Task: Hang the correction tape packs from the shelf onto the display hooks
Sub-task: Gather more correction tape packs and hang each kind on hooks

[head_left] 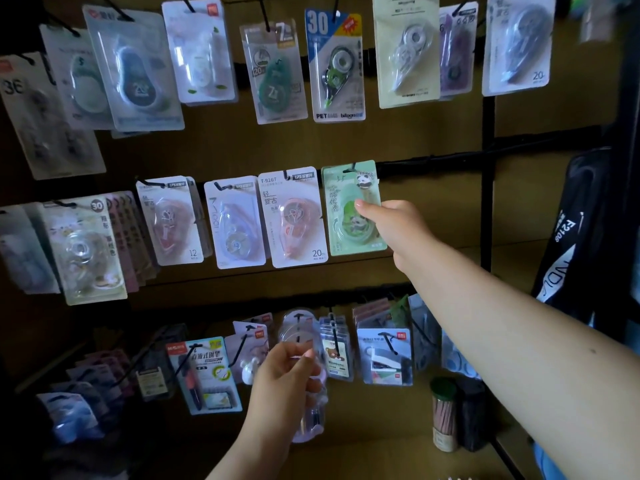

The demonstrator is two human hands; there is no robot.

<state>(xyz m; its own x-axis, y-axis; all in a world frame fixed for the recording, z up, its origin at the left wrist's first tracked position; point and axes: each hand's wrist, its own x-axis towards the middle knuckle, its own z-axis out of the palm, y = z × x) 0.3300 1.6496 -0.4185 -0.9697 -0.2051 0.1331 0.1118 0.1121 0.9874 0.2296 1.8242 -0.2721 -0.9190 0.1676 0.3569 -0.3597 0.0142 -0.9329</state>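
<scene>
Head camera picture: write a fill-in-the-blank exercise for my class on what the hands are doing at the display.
1. The right hand grips the green pack printed with a ____.
2. That pack is in the ____ of the three rows.
3. The left hand holds a clear pack in front of the ____ row.

Missing words: panda; middle; bottom

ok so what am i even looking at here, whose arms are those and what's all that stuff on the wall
There is one picture, from a camera worn on a person's head, looking forward and down. No machine: these are the person's own bare hands. The wall is a shop display of hooks with correction tape packs hanging in rows. The right hand pinches a green panda pack that sits on a middle-row hook. The left hand, lower down, grips clear packs, probably waiting to be hung. A tube of pencils stands at lower right.
</scene>
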